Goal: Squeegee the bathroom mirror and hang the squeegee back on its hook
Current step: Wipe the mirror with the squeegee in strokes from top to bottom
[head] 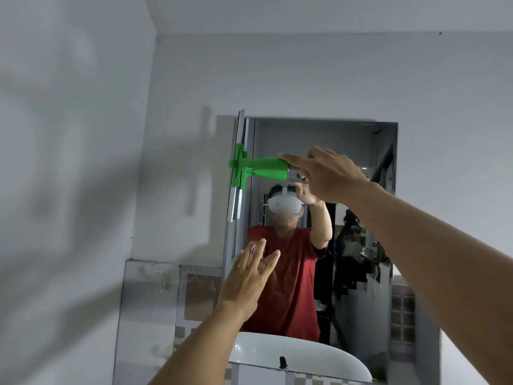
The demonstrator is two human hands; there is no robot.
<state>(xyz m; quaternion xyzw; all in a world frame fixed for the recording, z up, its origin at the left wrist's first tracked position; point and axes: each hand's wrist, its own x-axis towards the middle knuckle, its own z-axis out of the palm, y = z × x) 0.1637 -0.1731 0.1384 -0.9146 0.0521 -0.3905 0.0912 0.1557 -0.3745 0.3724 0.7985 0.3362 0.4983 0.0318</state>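
A green squeegee [249, 166] with a grey rubber blade lies against the upper left part of the bathroom mirror [347, 151]. Its blade stands vertical along the mirror's left edge and its handle points right. My right hand [330, 176] grips the end of that handle, arm stretched up from the lower right. My left hand [249, 276] floats in front of the mirror's lower left, fingers spread, holding nothing. The mirror reflects a person in a red shirt with the squeegee. No hook is visible.
A white sink [299, 357] sits below the mirror. Tiled wall panels [155, 295] run along the left under a plain grey wall. The room corner stands to the left of the mirror.
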